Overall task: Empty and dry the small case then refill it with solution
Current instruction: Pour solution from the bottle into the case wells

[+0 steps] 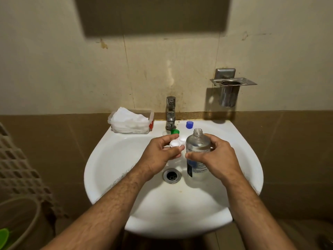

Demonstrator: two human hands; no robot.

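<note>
— While the small case (177, 142) sits above the basin, who has hold of it?

— The left hand (162, 152) does, fingers and thumb curled round its near end. Both white wells face up, uncapped, over the far part of the sink (108, 159).

— And the solution?

— The clear solution bottle (197, 156) stands upright just right of the case, its neck open, with no cap on. The right hand (218, 157) wraps round its middle, thumb across the front of the label, fingers behind.

— Are the bottle and the case touching?

— They sit just beside each other; I cannot tell whether they meet.

— What lies around them?

— A green cap (175, 131) is on the rim right behind the case, near the base of the tap (170, 112). A blue cap (189, 124) lies further right on the same rim. A clear box of white tissues (130, 121) sits on the rim's left corner. Below the hands is the drain (172, 175). On the wall to the right hangs a metal holder (231, 87).
</note>
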